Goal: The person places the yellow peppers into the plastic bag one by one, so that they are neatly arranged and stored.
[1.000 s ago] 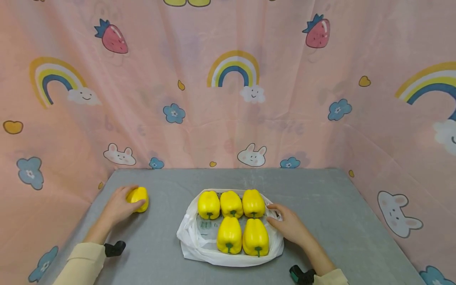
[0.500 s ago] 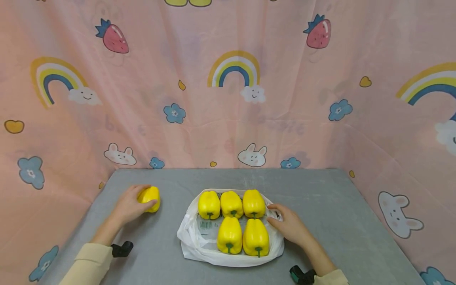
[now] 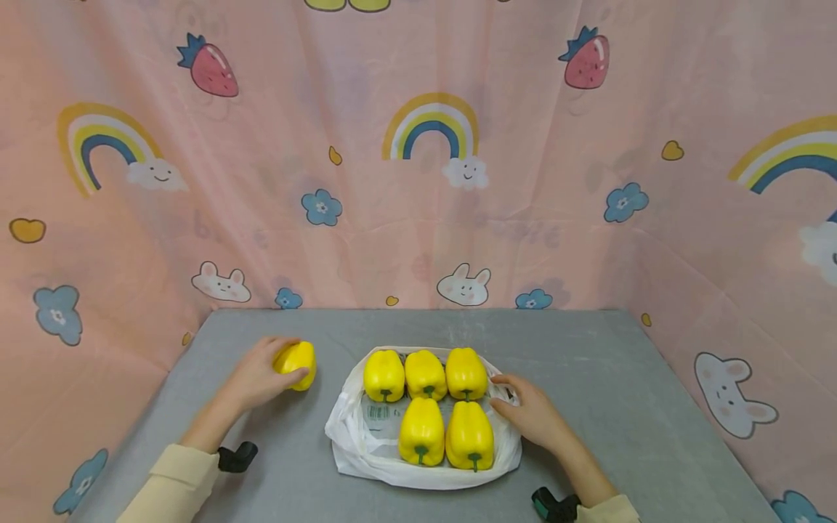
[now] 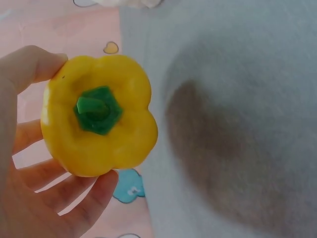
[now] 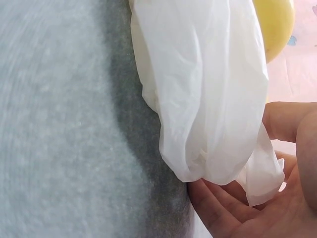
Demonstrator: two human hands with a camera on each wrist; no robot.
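Observation:
My left hand (image 3: 261, 376) holds a yellow bell pepper (image 3: 302, 367) above the table, left of a white plastic bag (image 3: 346, 443). Thumb and fingers wrap its sides, and the green stem (image 4: 96, 109) faces the left wrist camera. Inside the bag's spread mouth sit several more yellow bell peppers (image 3: 421, 432), three in the back row and two in front. My right hand (image 3: 532, 412) grips the bag's right edge between thumb and fingers; the right wrist view shows the white film (image 5: 208, 89) hanging in folds there.
A grey cloth-covered table (image 3: 654, 436) lies under everything. Pink printed curtain (image 3: 418, 240) closes off the back and both sides. A barcode (image 3: 378, 413) shows at the bag's left inside. Black wrist devices (image 3: 237, 457) sit on both wrists.
My left hand has moved steadily to the right, carrying the bell pepper closer to the bag. The right hand, the bag and the peppers in it have stayed in place.

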